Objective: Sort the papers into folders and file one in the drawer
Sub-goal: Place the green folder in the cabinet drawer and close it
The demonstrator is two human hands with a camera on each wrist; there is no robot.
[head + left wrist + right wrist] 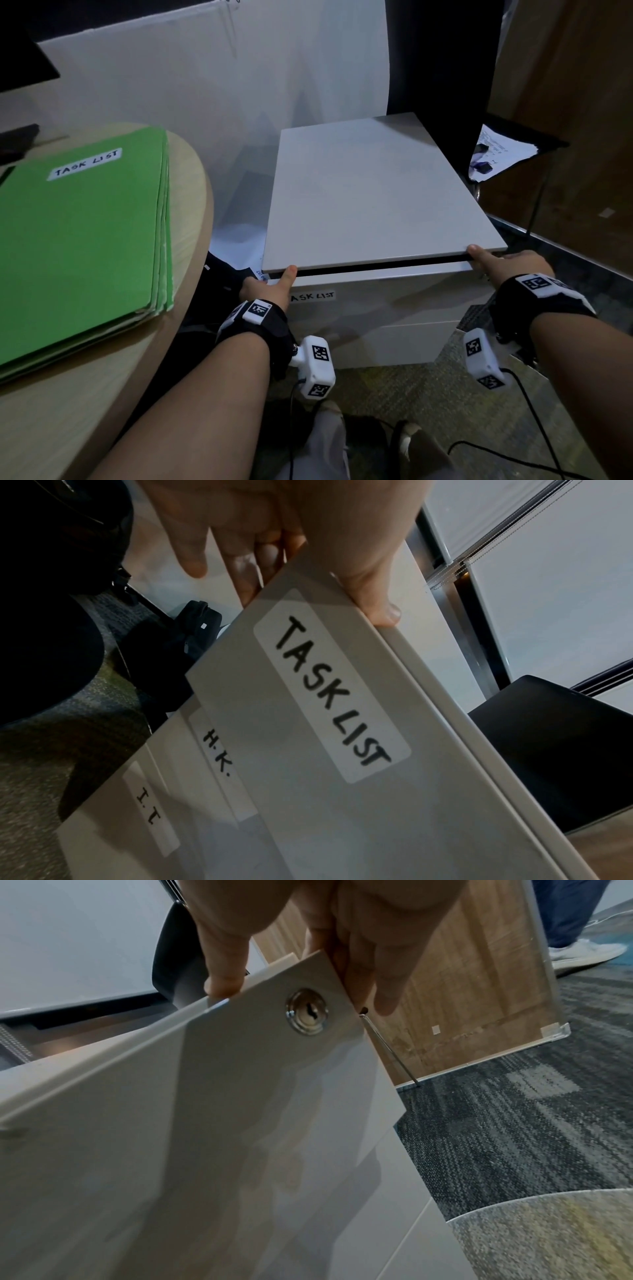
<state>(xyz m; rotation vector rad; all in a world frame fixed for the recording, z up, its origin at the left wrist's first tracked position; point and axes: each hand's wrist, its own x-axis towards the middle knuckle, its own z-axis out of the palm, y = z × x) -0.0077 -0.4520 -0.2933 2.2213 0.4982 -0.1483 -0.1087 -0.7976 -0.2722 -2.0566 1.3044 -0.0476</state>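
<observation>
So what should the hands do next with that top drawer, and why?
Probably pull the TASK LIST drawer straight out. The left hand and right hand each grip a top corner of its front, only a thin dark gap shows, and the green TASK LIST folder waits on the desk.

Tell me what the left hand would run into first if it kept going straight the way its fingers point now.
Probably the black bag on the carpet. The left hand holds the left end of the TASK LIST drawer, thumb on top, and its fingers point past the drawer's side toward that bag, though depth is unclear.
</observation>
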